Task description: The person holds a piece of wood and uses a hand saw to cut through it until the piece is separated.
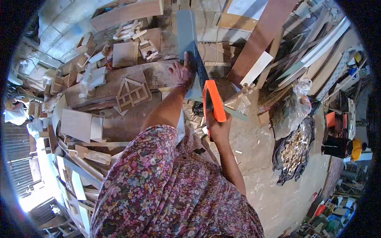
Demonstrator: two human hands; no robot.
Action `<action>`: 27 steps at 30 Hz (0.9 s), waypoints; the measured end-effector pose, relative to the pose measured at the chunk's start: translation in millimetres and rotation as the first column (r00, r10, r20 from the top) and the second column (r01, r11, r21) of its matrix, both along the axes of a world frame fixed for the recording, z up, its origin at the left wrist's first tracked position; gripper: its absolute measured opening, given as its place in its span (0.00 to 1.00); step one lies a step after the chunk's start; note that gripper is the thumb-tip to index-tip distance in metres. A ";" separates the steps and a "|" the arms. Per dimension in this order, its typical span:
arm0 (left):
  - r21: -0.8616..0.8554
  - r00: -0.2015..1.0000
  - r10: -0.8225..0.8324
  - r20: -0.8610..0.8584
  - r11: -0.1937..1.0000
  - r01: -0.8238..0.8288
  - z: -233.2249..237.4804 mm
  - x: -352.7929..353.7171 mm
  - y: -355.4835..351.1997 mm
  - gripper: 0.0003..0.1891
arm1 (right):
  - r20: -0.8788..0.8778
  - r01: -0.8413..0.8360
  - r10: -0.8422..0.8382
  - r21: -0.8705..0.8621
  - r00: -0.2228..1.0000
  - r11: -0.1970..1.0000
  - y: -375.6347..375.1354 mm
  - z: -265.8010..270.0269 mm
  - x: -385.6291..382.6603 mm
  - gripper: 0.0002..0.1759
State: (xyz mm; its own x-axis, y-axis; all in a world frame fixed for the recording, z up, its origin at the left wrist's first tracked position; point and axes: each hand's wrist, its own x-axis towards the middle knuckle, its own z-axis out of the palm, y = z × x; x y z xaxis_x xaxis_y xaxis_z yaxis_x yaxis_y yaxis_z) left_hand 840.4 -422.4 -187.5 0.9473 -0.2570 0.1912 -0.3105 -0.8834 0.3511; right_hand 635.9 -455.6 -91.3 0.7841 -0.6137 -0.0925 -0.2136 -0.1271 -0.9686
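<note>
My right hand (219, 129) is wrapped around the orange handle of a hand saw (214, 100). The dark saw blade (201, 67) points away from me along the right edge of a long grey board (186, 29). Flat on that board, with fingers spread, rests my left hand (183, 73), just left of the blade. Whether the saw's teeth are in the wood cannot be made out. A thin greenish strip (236, 114) sticks out to the right behind the saw handle.
A small wooden frame (133, 95) lies on the workbench (115, 81) to the left. A brown plank (260, 37) leans at the upper right, near more stacked boards. Wood offcuts lie on a dark sheet (295, 150) on the floor, with a clear plastic bag (295, 105) beside it.
</note>
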 end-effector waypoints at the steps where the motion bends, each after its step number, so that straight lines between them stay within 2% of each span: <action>1: 0.002 1.000 0.007 0.003 1.000 -0.007 -2.4 2.9 0.4 0.36 | 0.042 0.012 -0.013 0.009 0.999 1.000 2.4 -1.2 -0.6 0.09; 3: 0.092 1.000 -0.007 -0.021 0.996 0.009 -4.9 5.4 1.7 0.35 | 0.074 0.009 -0.011 0.025 0.997 1.000 7.6 -3.8 -1.5 0.09; 6: 0.093 0.992 -0.054 -0.117 0.994 0.065 6.4 2.2 4.9 0.34 | 0.054 -0.031 0.034 -0.059 0.998 0.998 5.5 -5.3 6.4 0.09; 7: 0.070 0.998 -0.048 -0.035 0.996 0.050 -1.7 3.1 3.1 0.35 | 0.085 -0.015 0.025 -0.120 0.996 0.993 3.9 -4.7 18.1 0.09; 8: 0.075 0.998 -0.043 -0.053 0.996 0.047 -8.9 -0.9 5.5 0.35 | 0.110 0.009 0.010 -0.176 0.994 0.984 2.6 -5.4 27.5 0.09; 10: 0.057 0.997 -0.073 0.013 0.996 0.072 -4.8 2.8 5.1 0.36 | 0.052 0.029 -0.037 0.154 0.998 0.988 -10.7 -27.2 67.7 0.09; 11: 0.051 0.995 -0.059 -0.078 0.997 0.063 4.8 1.6 5.8 0.35 | 0.068 0.028 -0.039 0.154 0.997 0.988 -11.9 -34.2 76.7 0.09; 13: 0.052 0.999 -0.040 -0.033 0.998 0.041 -0.9 2.1 3.7 0.35 | 0.153 -0.030 0.072 -0.264 0.986 0.964 -15.6 -35.5 84.9 0.09; 14: 0.050 1.000 -0.011 -0.008 0.999 0.011 -6.3 2.1 0.4 0.35 | 0.156 -0.015 0.061 -0.276 0.986 0.961 -17.9 -32.4 79.0 0.09; 15: 0.039 0.992 -0.021 -0.122 0.999 0.026 -4.0 5.7 0.1 0.36 | 0.180 -0.011 0.035 -0.133 0.983 0.991 -15.4 -21.6 69.4 0.08; 16: 0.029 0.994 -0.021 -0.110 0.999 0.024 1.5 9.4 -3.9 0.36 | 0.206 -0.020 0.016 0.016 0.978 1.000 -12.2 -12.8 62.7 0.08; 18: -0.010 0.980 -0.001 -0.198 1.000 -0.001 5.4 5.2 2.0 0.38 | 0.156 -0.010 0.012 -0.012 0.988 1.000 -7.0 -2.1 39.0 0.07; 20: -0.020 0.981 -0.025 -0.190 1.000 0.022 14.0 -2.6 6.0 0.38 | 0.006 -0.039 0.039 0.057 0.999 0.998 -4.6 12.9 12.2 0.07; 24: 0.075 0.993 -0.009 -0.120 0.997 0.018 8.5 3.5 2.6 0.37 | 0.049 -0.016 0.011 0.103 0.999 0.995 2.9 -3.4 -1.9 0.08; 26: 0.139 0.994 -0.003 -0.107 0.990 0.018 -0.3 7.4 4.1 0.36 | -0.016 -0.003 0.003 0.022 1.000 1.000 5.3 1.4 -0.9 0.08; 27: 0.089 0.997 -0.024 -0.069 0.996 0.030 -0.9 6.6 4.4 0.35 | 0.131 0.073 -0.081 0.065 0.988 0.995 9.8 1.4 6.6 0.07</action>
State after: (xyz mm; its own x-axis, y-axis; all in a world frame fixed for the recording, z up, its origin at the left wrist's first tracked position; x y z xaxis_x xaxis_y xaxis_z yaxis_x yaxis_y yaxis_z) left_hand 847.0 -418.0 -188.5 0.9498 -0.2958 0.1016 -0.3127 -0.9040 0.2915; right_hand 642.5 -445.8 -89.9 0.7426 -0.6692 -0.0284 -0.0890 -0.0566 -0.9944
